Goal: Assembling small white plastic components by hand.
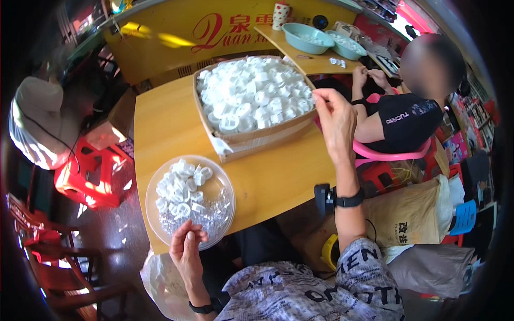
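Note:
A cardboard box [257, 140] heaped with small white ring-shaped plastic parts [251, 88] stands on the table. At its right rim is my right hand [337, 120], thumb and forefinger pinched together; whatever lies between them is too small to make out. Nearer me on the left sits a round clear plastic tub [229, 214]. It holds more white plastic parts [179, 184] at the back and small shiny clear pieces [211, 213] at the front. Above the tub's near rim, my left hand [187, 249] has its fingers curled toward the thumb, hiding what they may hold.
The yellow wooden table [267, 184] bears box and tub. To the right, a co-worker [401, 120] sits by a second table with two light-blue basins [308, 38]. Red stools [88, 174] stand left. A brown sack [407, 208] lies right of my arm; a plastic bag [160, 278] hangs below the tub.

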The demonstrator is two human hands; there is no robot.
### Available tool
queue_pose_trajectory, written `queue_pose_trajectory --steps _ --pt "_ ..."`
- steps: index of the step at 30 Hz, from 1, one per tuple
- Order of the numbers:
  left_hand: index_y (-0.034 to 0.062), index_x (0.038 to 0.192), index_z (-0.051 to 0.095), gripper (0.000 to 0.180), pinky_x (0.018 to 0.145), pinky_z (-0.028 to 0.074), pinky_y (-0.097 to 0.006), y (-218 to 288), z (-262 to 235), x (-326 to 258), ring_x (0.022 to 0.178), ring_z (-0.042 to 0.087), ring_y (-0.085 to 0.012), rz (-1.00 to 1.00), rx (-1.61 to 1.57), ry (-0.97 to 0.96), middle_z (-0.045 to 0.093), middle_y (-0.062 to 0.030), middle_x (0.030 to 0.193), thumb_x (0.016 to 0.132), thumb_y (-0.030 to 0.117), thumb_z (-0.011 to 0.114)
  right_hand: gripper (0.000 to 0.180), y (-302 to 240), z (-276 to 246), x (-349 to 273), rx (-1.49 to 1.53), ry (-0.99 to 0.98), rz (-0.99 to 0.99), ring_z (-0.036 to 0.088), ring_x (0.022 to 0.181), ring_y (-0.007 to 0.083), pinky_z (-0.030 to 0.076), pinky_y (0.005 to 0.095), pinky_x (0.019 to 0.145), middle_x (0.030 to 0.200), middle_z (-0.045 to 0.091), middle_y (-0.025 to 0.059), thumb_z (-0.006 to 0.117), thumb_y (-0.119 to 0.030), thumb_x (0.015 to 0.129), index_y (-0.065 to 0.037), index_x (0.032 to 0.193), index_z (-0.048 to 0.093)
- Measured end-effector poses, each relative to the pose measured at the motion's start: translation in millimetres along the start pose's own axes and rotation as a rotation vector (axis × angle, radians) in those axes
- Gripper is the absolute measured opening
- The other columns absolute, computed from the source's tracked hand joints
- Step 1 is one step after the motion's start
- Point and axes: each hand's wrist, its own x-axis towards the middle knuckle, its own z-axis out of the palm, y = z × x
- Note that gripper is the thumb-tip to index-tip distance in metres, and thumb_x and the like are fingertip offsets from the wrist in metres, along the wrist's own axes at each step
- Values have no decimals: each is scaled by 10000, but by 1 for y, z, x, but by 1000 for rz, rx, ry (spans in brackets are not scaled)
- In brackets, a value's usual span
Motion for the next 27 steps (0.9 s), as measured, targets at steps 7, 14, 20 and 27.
queue_pose_trajectory --steps 7,14,20,27 --pt "-53 1166 545 256 779 524 -298 4 13 10 848 631 -186 -40 62 -62 619 -149 1016 926 22 494 85 -74 47 -97 397 -596 -128 626 677 244 483 329 596 784 633 99 656 -66 803 -37 876 623" --pt "-50 1165 546 249 775 533 -287 3 12 2 885 631 -190 -6 41 -75 606 -139 1032 933 18 485 176 -85 116 -113 276 -696 -303 640 715 251 499 347 648 927 621 109 637 -62 794 -46 965 603" --pt "-49 1149 551 237 771 528 -285 3 11 -1 870 630 -179 3 51 -73 615 -140 1019 933 23 487 138 -94 126 -120 232 -676 -450 606 791 284 491 380 679 841 582 85 657 -56 761 -71 887 603" --pt "-53 1150 549 236 792 525 -275 2 10 0 882 628 -170 17 26 -76 613 -127 1028 939 29 482 73 -93 109 -123 98 -848 -413 608 767 273 478 371 660 821 605 75 647 -107 778 -58 814 606"
